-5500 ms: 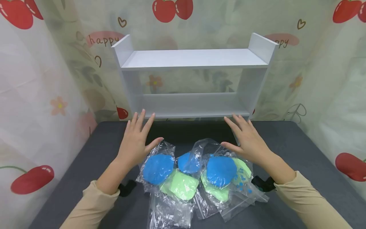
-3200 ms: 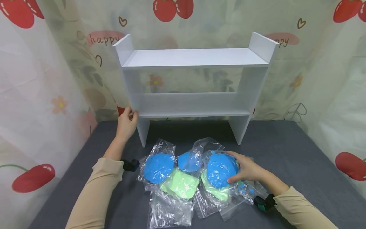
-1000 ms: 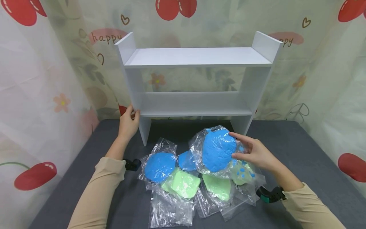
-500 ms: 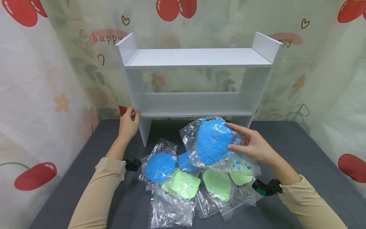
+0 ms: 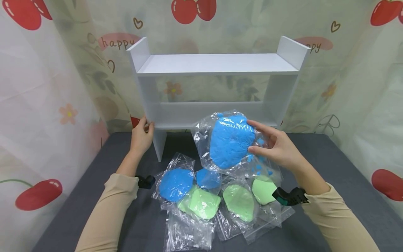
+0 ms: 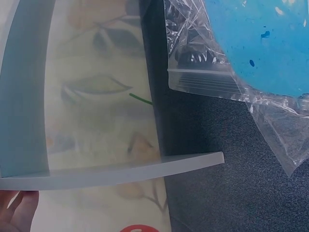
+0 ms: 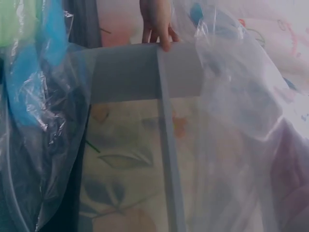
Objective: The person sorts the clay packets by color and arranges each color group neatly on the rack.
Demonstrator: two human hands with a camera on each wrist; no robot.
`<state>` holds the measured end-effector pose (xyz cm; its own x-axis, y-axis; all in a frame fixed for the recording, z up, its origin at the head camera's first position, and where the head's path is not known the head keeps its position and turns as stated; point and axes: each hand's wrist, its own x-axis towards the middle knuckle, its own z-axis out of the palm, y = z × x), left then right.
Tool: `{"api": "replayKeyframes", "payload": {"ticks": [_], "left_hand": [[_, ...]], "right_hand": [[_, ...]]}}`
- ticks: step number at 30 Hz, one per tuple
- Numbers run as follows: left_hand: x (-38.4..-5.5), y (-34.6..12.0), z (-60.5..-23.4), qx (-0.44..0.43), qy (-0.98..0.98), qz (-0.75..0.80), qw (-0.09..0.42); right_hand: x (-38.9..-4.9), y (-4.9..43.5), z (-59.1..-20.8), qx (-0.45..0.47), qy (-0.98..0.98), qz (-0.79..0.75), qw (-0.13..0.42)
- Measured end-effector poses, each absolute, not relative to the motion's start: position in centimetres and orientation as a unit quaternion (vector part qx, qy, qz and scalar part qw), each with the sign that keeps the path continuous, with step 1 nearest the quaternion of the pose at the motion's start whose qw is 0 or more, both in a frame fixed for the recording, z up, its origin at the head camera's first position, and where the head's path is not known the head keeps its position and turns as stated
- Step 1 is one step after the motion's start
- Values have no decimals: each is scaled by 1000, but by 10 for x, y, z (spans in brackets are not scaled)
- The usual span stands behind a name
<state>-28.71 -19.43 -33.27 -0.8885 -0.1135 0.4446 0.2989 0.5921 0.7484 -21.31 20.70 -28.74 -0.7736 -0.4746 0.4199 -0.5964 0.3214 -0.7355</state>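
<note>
In front of the white shelf (image 5: 217, 64), right grip (image 5: 281, 146) pinching bagged blue lump (image 5: 231, 141), left grip (image 5: 141, 138) holding shelf's edge.

"Happy" stands printed on the patterned curtain (image 5: 239, 29).
In the head view, brown lettering (image 5: 118, 43) reads "happy" on a pink patch (image 5: 121, 36) between ten and eleven o'clock; at two o'clock, a second pink patch (image 5: 318, 42) shows only "ppy", its start hidden behind the white shelf (image 5: 217, 63). In the right wrist view, pinkish marks (image 7: 293, 42) at two o'clock are too blurred to read.
</note>
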Motion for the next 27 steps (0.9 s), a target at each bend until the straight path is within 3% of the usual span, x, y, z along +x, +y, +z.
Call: {"api": "replayKeyframes", "payload": {"ticks": [27], "left_hand": [[-287, -193, -333, -51, -863, -449, 227]], "right_hand": [[-225, 163, -236, 342, -778, 513, 121]]}}
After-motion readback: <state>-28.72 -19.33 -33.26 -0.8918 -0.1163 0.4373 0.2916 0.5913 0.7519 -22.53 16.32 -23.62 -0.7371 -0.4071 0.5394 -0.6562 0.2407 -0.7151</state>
